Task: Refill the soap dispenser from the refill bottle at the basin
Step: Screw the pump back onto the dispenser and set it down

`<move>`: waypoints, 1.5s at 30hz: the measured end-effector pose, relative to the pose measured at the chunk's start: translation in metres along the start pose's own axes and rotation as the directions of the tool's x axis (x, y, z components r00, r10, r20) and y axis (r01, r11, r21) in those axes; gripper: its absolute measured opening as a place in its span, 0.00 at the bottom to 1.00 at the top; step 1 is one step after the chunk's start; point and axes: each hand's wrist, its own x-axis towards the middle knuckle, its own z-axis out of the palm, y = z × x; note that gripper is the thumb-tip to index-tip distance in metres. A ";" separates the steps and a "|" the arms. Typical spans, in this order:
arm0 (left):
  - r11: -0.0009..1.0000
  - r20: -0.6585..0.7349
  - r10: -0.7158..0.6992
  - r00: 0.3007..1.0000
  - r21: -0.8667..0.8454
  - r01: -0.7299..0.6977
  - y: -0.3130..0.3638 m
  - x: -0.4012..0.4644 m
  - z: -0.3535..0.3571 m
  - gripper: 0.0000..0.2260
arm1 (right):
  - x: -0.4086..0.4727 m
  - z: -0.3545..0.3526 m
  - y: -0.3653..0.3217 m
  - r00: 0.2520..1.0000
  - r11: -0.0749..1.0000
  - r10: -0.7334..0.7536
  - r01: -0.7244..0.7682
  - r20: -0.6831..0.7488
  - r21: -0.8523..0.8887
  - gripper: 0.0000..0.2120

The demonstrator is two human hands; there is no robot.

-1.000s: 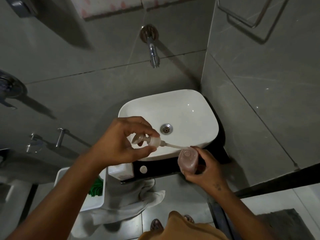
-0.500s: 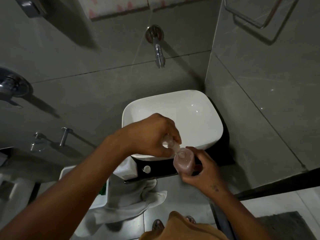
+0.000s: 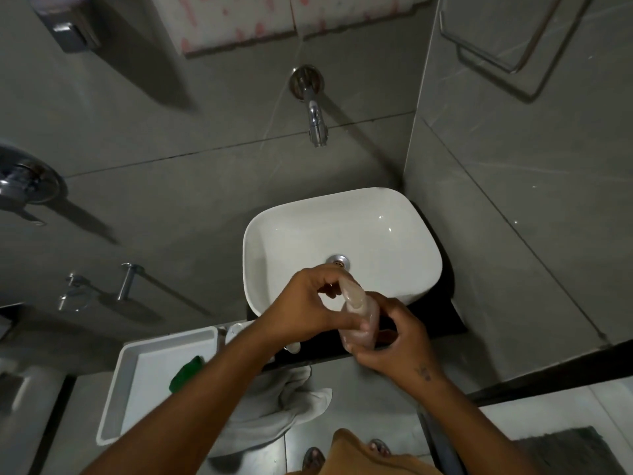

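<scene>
Two hands at work over the front rim of the basin, entered as follows.

Item 1: soap dispenser, a clear bottle with pinkish contents. We hold it tilted over the black counter at the basin's front edge, presumably so that any drip falls on counter or bowl and not on the floor.

Item 2: right hand, wrapped closed around the bottle's lower body from the right, steadying it.

Item 3: left hand, fingers pinched closed on the pump top at the bottle's neck. We judge that it is seating or turning the pump; which, we cannot tell. The level of soap inside is unclear.

Item 4: refill bottle. We cannot pick it out with certainty; a white object sits at the counter's left end, mostly hidden by our left forearm.

Surroundings: a wall tap above the basin's back rim, well apart from the hands; a white tray left of the counter holding a green item; a pale cloth hanging below the counter's front edge. Nothing stands between the hands and the counter; the left forearm alone blocks our view of its left end.
</scene>
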 end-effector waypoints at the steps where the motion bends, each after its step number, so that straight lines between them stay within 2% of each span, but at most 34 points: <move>1: 0.999 -0.043 -0.014 0.999 -0.038 0.012 -0.001 -0.001 0.001 0.15 | 0.001 0.001 -0.001 1.000 1.000 0.003 -0.003 0.007 0.001 0.34; 3: 0.996 -0.070 -0.026 0.997 -0.083 0.020 -0.003 -0.001 -0.001 0.14 | 0.003 0.002 -0.003 1.000 1.000 0.014 -0.014 0.011 -0.004 0.35; 10: 0.998 -0.088 -0.014 0.996 -0.058 0.009 -0.004 -0.004 -0.004 0.14 | 0.005 0.006 -0.008 1.000 1.000 0.013 -0.012 0.025 -0.013 0.34; 14: 0.996 -0.035 0.035 0.999 -0.081 -0.038 -0.004 -0.004 -0.008 0.16 | 0.006 0.008 -0.009 1.000 1.000 0.016 -0.016 0.008 -0.021 0.35; 19: 0.994 -0.103 0.021 0.994 -0.109 -0.033 -0.004 -0.005 -0.006 0.14 | 0.008 0.010 -0.013 1.000 1.000 0.001 0.000 0.017 -0.018 0.34; 23: 0.985 -0.057 0.022 0.998 -0.170 -0.032 -0.007 -0.006 -0.009 0.13 | 0.007 0.010 -0.016 1.000 1.000 0.009 -0.009 -0.002 0.006 0.36; 27: 0.986 -0.122 -0.007 0.992 -0.164 -0.013 -0.006 -0.007 -0.008 0.14 | 0.006 0.011 -0.017 1.000 1.000 0.002 -0.002 0.004 0.014 0.35; 32: 0.982 0.018 0.006 1.000 -0.190 -0.002 -0.007 -0.008 -0.016 0.14 | 0.004 0.012 -0.015 1.000 1.000 0.010 -0.010 -0.002 -0.018 0.35; 37: 0.985 -0.128 -0.021 0.992 -0.173 -0.002 -0.007 -0.009 -0.008 0.17 | 0.005 0.015 -0.017 1.000 1.000 0.003 -0.003 0.005 0.013 0.35; 42: 0.986 0.015 0.069 0.998 -0.150 -0.066 -0.004 -0.010 -0.017 0.14 | 0.004 0.011 -0.018 1.000 1.000 0.008 -0.008 0.011 0.008 0.34; 45: 0.990 -0.026 0.014 1.000 -0.138 -0.017 -0.006 -0.013 -0.012 0.14 | 0.004 0.010 -0.018 1.000 1.000 0.009 -0.010 0.022 0.013 0.35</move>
